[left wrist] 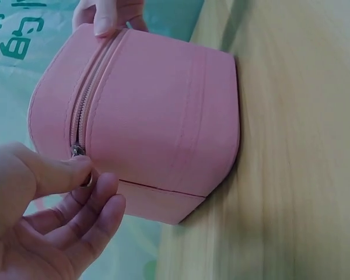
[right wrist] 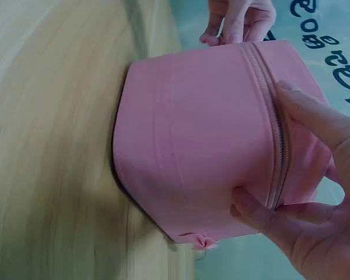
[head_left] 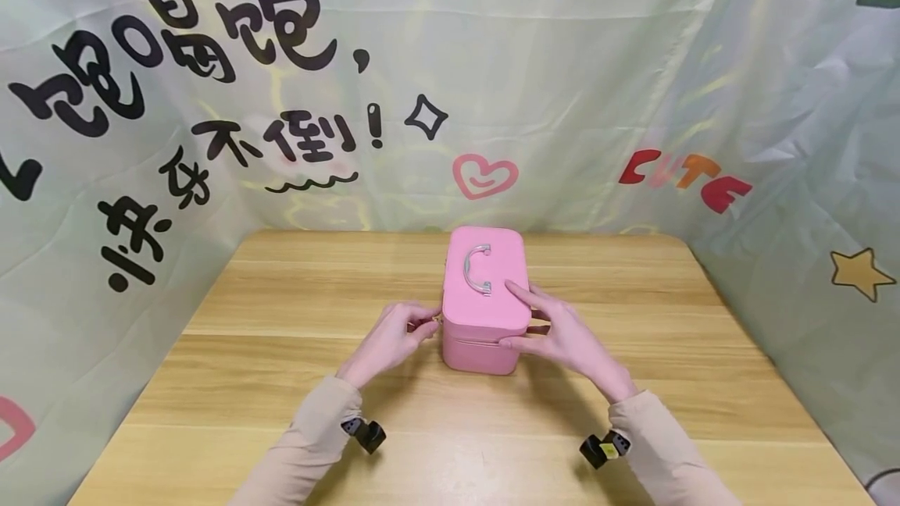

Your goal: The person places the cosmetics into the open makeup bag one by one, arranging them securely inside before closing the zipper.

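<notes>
A pink cosmetic case (head_left: 481, 311) stands upright on the wooden table, lid down, with a silver carry handle (head_left: 469, 270) on top. Below the lid a zipper (left wrist: 84, 105) runs around the body. At the case's left front corner, my left hand (head_left: 397, 336) pinches the metal zipper pull (left wrist: 77, 150) between thumb and forefinger, partly hiding it. My right hand (head_left: 562, 333) grips the opposite side, its thumb at the front near the zipper and a finger over the lid. A small pink bow (right wrist: 202, 241) shows at the case's side in the right wrist view.
The wooden table (head_left: 316, 279) ends at a printed cloth backdrop (head_left: 562, 100) behind and at both sides. Dark wrist cameras sit on both sleeves (head_left: 316, 420), close above the tabletop.
</notes>
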